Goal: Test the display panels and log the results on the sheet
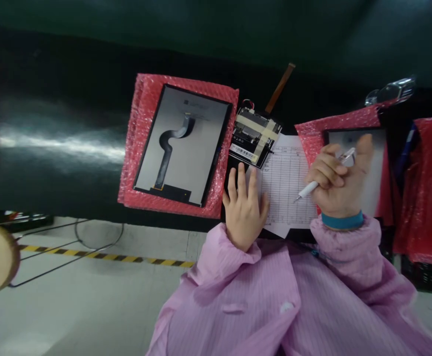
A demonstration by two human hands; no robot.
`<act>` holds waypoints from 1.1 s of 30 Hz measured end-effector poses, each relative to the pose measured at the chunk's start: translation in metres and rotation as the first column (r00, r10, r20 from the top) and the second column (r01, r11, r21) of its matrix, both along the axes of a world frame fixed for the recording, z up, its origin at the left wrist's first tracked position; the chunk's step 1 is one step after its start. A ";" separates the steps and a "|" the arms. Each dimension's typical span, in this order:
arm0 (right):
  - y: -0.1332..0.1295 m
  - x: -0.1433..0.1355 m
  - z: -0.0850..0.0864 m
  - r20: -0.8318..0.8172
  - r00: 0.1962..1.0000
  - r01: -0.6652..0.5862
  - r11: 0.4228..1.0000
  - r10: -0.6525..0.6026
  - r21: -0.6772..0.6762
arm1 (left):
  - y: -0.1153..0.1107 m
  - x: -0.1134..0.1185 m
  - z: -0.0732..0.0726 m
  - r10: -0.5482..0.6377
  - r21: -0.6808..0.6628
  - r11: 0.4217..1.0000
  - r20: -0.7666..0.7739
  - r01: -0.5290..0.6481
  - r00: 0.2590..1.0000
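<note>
Pen (pixel 314 186) sits pinched in my right hand (pixel 336 185), tip just above the printed form (pixel 288 185). My left hand (pixel 243 205) lies flat, fingers spread, on the form's near-left edge, beside a display panel (pixel 182 143) on pink bubble wrap (pixel 142 123).

Right hand (pixel 336 180) grips pen (pixel 325 176); left hand (pixel 244 207) flat on form sheet (pixel 288 190).

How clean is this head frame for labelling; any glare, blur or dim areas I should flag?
Head view: a broad streak of glare smears across the dark worktable at left; the background above is dim and featureless; the printed white form sheet is too soft to read; the right hand holding the white pen and the left hand flat on the sheet are fairly sharp; edges bow from lens distortion.
</note>
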State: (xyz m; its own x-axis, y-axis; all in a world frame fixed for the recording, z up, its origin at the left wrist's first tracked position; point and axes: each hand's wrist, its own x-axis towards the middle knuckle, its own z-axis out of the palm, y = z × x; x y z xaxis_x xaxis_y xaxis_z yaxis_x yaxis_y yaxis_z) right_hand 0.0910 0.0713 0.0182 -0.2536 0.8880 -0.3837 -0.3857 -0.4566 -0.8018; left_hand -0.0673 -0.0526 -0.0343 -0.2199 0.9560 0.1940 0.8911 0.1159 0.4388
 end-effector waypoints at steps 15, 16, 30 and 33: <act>-0.038 -0.030 -0.028 0.557 0.798 -0.172 0.798 -0.230 0.577 | -0.006 -0.004 0.004 -0.043 0.100 0.994 0.090 0.034 0.995; -0.039 -0.031 -0.029 0.574 0.784 -0.194 0.787 -0.234 0.585 | -0.006 -0.003 0.004 -0.042 0.098 0.995 0.088 0.033 0.995; -0.046 -0.040 -0.032 0.789 0.500 -0.423 0.695 -0.356 0.581 | -0.004 -0.003 0.009 -0.040 0.083 0.996 0.059 0.035 0.997; -0.045 -0.041 -0.030 0.782 0.507 -0.454 0.658 -0.363 0.600 | -0.004 -0.003 0.009 -0.038 0.094 0.995 0.068 0.031 0.997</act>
State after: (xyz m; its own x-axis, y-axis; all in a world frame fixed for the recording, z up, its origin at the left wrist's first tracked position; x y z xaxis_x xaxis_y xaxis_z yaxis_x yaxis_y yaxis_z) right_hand 0.0495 0.0267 -0.0118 -0.2509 0.9297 0.2697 0.5996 0.3680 -0.7107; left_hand -0.0704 -0.0562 -0.0251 -0.2034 0.9418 0.2676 0.8606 0.0417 0.5076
